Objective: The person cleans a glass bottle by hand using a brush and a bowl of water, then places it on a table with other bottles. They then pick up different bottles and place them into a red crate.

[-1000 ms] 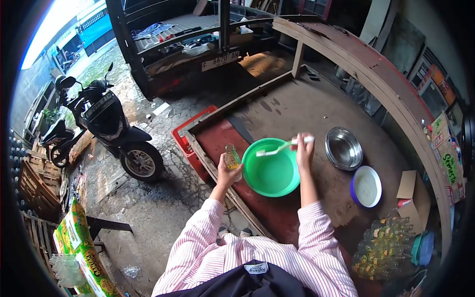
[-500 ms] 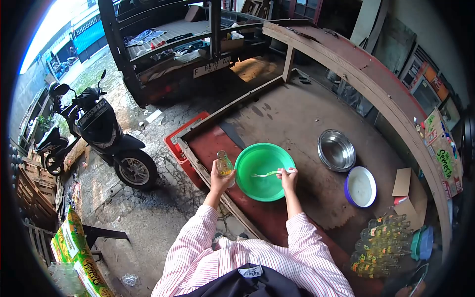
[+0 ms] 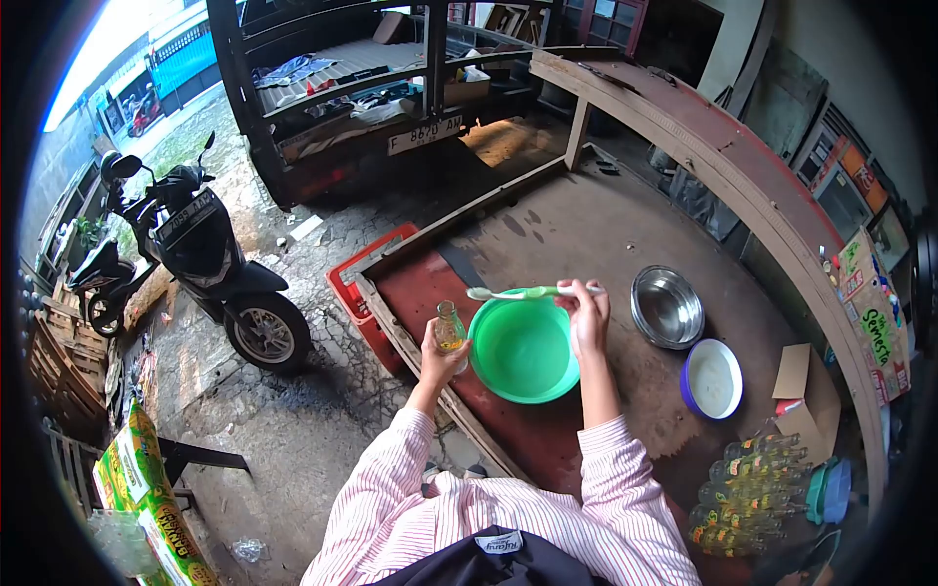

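Pink-and-white striped long sleeves (image 3: 625, 464) end just behind each bare hand. Farther back from the hands, a dark garment (image 3: 489, 562) carries a white label (image 3: 499, 542) reading "Rifany".

A white label (image 3: 498, 543) on the dark cloth (image 3: 479, 568) at the person's chest says "Rifany", with a tiny line under it too small to read. The white number plate (image 3: 425, 136) on the back of the dark truck (image 3: 342, 73) says "F 8670 AW" (the last letter is a bit hard to see). "Semesta" is on the big brown cardboard piece (image 3: 873, 317) at the right, in black letters on bright green. The shiny green and yellow plastic sack (image 3: 147, 493) has a big word that starts with "BAN"; the rest is hard to read. The black motorbike's (image 3: 200, 244) plate (image 3: 188, 217) is too blurry to read for sure.
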`<state>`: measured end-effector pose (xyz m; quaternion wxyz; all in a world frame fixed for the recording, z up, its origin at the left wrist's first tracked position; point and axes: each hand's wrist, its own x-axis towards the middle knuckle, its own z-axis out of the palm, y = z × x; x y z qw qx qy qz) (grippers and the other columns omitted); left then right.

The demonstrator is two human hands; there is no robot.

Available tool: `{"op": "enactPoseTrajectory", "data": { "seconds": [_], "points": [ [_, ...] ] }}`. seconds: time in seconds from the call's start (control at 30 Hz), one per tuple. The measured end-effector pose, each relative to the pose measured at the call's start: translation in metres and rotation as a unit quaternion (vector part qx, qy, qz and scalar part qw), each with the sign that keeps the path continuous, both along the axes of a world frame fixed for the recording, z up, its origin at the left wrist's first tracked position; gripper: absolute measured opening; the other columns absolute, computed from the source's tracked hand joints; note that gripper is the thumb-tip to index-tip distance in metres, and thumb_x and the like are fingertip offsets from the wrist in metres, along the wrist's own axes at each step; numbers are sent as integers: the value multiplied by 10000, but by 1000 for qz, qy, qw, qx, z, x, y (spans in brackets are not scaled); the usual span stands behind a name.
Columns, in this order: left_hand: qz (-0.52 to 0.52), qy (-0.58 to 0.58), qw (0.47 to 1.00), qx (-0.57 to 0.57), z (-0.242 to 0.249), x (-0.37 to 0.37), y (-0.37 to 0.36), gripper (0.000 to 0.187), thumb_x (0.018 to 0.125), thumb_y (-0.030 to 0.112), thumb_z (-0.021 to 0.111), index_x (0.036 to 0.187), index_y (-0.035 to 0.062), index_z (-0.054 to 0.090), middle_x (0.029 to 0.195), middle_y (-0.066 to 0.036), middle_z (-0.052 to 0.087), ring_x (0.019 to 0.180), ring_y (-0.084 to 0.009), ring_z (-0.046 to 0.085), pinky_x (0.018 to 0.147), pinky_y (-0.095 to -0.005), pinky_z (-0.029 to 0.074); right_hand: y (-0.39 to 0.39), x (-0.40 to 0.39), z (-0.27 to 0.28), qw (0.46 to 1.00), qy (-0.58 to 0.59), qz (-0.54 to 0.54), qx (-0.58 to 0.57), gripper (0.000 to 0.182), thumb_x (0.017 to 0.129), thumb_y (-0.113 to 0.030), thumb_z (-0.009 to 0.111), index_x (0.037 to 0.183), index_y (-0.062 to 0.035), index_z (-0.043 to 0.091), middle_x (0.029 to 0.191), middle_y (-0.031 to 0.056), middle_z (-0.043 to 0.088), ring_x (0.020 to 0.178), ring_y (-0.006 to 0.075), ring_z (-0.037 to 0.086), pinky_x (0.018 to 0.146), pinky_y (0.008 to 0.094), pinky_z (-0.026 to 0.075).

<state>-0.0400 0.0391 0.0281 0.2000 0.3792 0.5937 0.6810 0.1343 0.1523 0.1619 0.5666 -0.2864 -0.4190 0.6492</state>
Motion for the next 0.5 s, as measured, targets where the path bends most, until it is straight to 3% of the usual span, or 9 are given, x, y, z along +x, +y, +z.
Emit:
{"op": "enactPoseTrajectory", "data": {
  "seconds": [0.17, 0.2, 0.27, 0.3, 0.33, 0.4, 0.5],
  "points": [
    [-19, -34, 999, -8, 5, 1, -1, 494, 658, 70, 705, 1046, 35, 402, 897, -43, 513, 838, -104, 511, 736, -244, 434, -5, -31, 27, 991, -47, 79, 95, 151, 842, -71, 466, 899, -38, 330, 778, 122, 581, 637, 140, 573, 582, 235, 490],
    [-21, -14, 1000, -17, 5, 0, -2, 597, 657, 103, 721, 1112, 5, 347, 924, -66, 518, 829, -121, 521, 751, -248, 439, -8, -36, 33, 983, -86, 68, 148, 145, 845, -65, 457, 899, -31, 327, 772, 117, 580, 639, 136, 572, 582, 232, 488],
    [2, 30, 1000, -8, 8, 0, -2, 564, 658, 81, 711, 1100, 19, 366, 923, -58, 518, 844, -112, 518, 745, -244, 438, -20, -49, 55, 958, -132, 57, 250, 137, 848, -53, 443, 904, -20, 322, 740, 96, 576, 633, 121, 570, 564, 226, 478],
    [23, 72, 997, -2, 9, 2, -2, 534, 659, 59, 701, 1089, 33, 385, 922, -50, 518, 860, -102, 514, 739, -240, 436, -22, -55, 64, 938, -178, 90, 285, 160, 831, -42, 463, 914, -19, 328, 716, 97, 573, 612, 136, 573, 531, 256, 473],
    [14, 47, 999, 7, 17, 5, -4, 536, 653, 51, 702, 1091, 29, 394, 924, -52, 521, 861, -107, 515, 748, -244, 434, -28, -62, 74, 905, -212, 106, 354, 172, 833, -29, 452, 940, -19, 317, 750, 95, 555, 664, 129, 555, 576, 241, 458],
    [3, 32, 999, 1, 14, 4, -4, 531, 650, 50, 704, 1084, 29, 400, 926, -53, 520, 859, -108, 514, 751, -244, 431, -38, -81, 85, 846, -274, 105, 446, 131, 809, -13, 453, 885, 1, 347, 696, 124, 548, 612, 189, 577, 539, 297, 462],
    [-18, 5, 1000, 9, 5, 0, 1, 521, 644, 50, 707, 1071, 28, 408, 926, -53, 517, 852, -107, 508, 757, -244, 425, -47, -106, 70, 775, -414, 172, 445, 120, 785, 11, 431, 876, 14, 353, 650, 146, 541, 588, 264, 590, 542, 355, 451]
  ]
}}
